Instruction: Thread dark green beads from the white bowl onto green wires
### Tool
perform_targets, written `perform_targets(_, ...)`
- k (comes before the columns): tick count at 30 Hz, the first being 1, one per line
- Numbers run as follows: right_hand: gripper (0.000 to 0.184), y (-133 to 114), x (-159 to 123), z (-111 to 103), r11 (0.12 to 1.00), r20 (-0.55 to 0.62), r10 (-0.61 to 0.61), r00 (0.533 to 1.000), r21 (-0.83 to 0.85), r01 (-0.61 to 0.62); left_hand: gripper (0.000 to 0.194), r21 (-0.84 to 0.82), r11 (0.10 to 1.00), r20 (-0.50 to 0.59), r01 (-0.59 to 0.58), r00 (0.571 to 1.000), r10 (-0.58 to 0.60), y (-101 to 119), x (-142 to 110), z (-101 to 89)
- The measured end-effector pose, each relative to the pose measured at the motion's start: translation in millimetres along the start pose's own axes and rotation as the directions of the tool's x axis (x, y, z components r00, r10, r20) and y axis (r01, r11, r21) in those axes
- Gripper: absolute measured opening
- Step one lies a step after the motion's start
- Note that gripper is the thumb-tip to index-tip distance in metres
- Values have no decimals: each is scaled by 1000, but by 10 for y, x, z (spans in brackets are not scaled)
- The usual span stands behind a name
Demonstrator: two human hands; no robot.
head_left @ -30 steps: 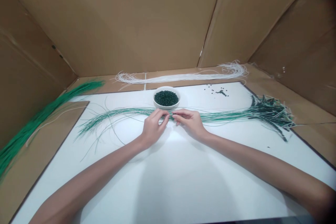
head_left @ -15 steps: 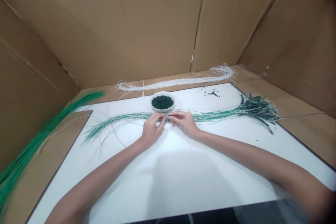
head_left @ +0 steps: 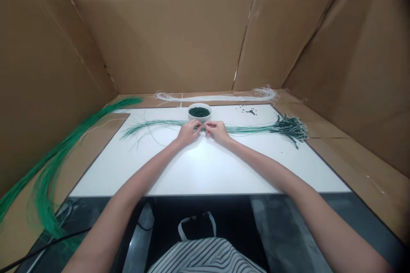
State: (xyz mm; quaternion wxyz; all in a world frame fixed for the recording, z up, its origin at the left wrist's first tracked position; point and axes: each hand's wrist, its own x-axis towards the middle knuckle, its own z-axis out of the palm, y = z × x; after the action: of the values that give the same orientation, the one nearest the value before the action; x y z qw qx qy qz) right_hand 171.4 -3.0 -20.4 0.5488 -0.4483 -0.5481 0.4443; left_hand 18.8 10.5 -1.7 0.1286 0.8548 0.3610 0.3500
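Note:
A long bundle of thin green wires point(head_left: 243, 129) lies across the white board point(head_left: 205, 170), with dark, tangled ends at the right and loose, splayed ends at the left. My left hand point(head_left: 188, 133) and my right hand point(head_left: 218, 132) meet on the bundle, and the fingertips of each pinch the wires. Just beyond them stands a white bowl point(head_left: 200, 111) full of dark green beads point(head_left: 199, 112). The bowl does not touch either hand.
Several loose dark beads point(head_left: 250, 111) lie on the far board. A coil of white wires point(head_left: 214, 95) lies behind it, and a green wire bundle point(head_left: 64, 158) lies on the cardboard at left. Cardboard walls point(head_left: 160, 42) surround the area. A striped garment point(head_left: 205, 258) shows below.
The view has tilted up and back, so the board and bowl look smaller and higher. My hands stay pinched on the wires at nearly the same spot.

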Motion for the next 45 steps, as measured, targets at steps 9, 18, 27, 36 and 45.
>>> perform_targets(9, 29, 29, 34, -29, 999, -10, 35, 999, 23, -35, 18, -22, 999, -49, 24, 999, -25, -54, 8, 25)
perform_targets(18, 25, -18, 29, -32, 993, -25, 97, 995, 70, -95, 16, -81, 997, -94, 16, 995, -23, -100, 10, 64)
perform_targets(27, 23, -16, 24, -45, 993, -49, 78, 996, 92, -73, 14, -83, 997, -121, 8, 992, -18, -105, 7, 58)
perform_targets(36, 30, 14, 25, -30, 989, -99, 75, 992, 137, -61, 11, -81, 995, -156, 54, 986, -67, -84, 7, 50)
perform_targets(45, 27, -27, 20, -30, 985, -120, 74, 990, 166, -54, 12, -82, 996, -161, 31, 986, -44, -82, 4, 47)
